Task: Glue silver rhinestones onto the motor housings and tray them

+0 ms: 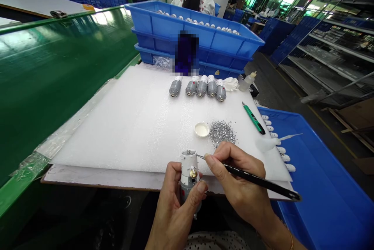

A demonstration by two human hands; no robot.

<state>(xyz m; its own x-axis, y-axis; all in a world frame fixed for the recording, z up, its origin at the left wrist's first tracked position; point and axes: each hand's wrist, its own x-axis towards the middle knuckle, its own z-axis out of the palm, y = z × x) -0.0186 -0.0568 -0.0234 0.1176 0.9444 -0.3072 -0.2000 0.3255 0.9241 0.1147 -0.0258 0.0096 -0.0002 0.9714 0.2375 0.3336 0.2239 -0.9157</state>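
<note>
My left hand (pixel 178 199) is wrapped around a small white-and-grey cylindrical model (pixel 189 164), held upright near the table's front edge. A gold-coloured round part shows on its side. In my right hand (pixel 242 183) is a slim black-handled tool (pixel 263 183) with a thin metal tip, gripped like a pen. Its tip is at the model's upper rim; whether it touches cannot be made out. Beyond my hands, a pile of tiny silvery pieces (pixel 222 133) lies beside a small white cap (pixel 201 130) with pale contents.
Several similar models (pixel 201 88) lie across the back of the white foam sheet (pixel 122 125). A green cutter (pixel 253 118) and a squeeze bottle (pixel 247 81) are at right. Stacked blue crates (pixel 157 27) stand behind; a blue tray (pixel 321 172) with white parts sits at right. A person is beyond.
</note>
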